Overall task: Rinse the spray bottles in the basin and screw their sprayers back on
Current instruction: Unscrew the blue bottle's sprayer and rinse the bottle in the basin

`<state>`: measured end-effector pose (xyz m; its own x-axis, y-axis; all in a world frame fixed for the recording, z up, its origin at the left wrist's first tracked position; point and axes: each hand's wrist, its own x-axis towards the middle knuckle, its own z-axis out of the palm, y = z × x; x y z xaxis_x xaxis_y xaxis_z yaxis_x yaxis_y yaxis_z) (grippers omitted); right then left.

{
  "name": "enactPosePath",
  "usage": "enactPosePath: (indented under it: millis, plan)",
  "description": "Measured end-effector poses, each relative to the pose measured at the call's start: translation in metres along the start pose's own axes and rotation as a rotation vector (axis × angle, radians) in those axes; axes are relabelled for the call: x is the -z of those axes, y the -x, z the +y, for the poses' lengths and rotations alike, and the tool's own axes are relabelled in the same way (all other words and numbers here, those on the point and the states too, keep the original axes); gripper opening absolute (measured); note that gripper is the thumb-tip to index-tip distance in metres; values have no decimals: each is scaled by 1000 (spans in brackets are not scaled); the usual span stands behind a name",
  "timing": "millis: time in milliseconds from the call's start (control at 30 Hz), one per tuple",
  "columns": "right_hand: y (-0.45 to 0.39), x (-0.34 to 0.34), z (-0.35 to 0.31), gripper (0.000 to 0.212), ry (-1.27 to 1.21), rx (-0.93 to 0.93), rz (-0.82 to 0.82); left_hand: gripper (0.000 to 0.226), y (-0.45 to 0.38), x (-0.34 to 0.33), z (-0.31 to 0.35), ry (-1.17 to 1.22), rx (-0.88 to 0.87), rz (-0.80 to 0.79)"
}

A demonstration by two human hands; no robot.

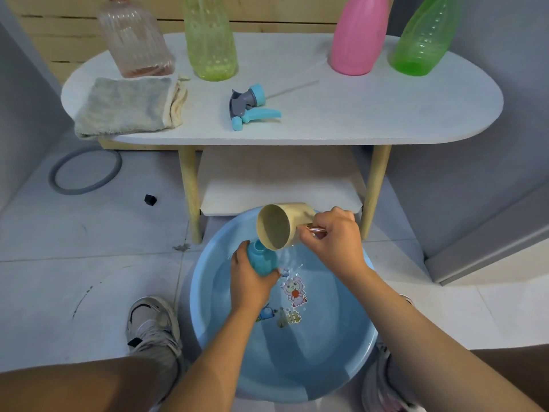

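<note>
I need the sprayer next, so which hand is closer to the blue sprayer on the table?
Left, slightly. The left hand holds the blue bottle almost straight below the sprayer; the right hand tips the cup further right.

Open tabletop (pixel 371 114) lies between sprayer (pixel 251 107) and pink bottle (pixel 358 37); four bottles line its rear edge, cloth (pixel 127 107) fills the left end. Both hands and cup (pixel 279 226) crowd the basin's (pixel 208 292) far rim.
</note>
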<state>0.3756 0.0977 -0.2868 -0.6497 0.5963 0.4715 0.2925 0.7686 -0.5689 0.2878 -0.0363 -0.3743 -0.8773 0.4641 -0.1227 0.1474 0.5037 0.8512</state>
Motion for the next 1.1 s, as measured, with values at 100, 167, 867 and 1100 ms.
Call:
enactPosePath:
  millis: [100,167,867,1100]
  plan:
    - [0,-3,1,34,19,58,40,80,0,0,2,-1,-12,-9]
    - [0,-3,1,34,18,72,54,79,0,0,4,-2,-12,-12]
    - [-3,-8,7,36,131,206,117,81,0,-1,4,2,-20,-14]
    - [-6,-7,6,35,131,232,148,79,0,0,7,17,-12,-12]
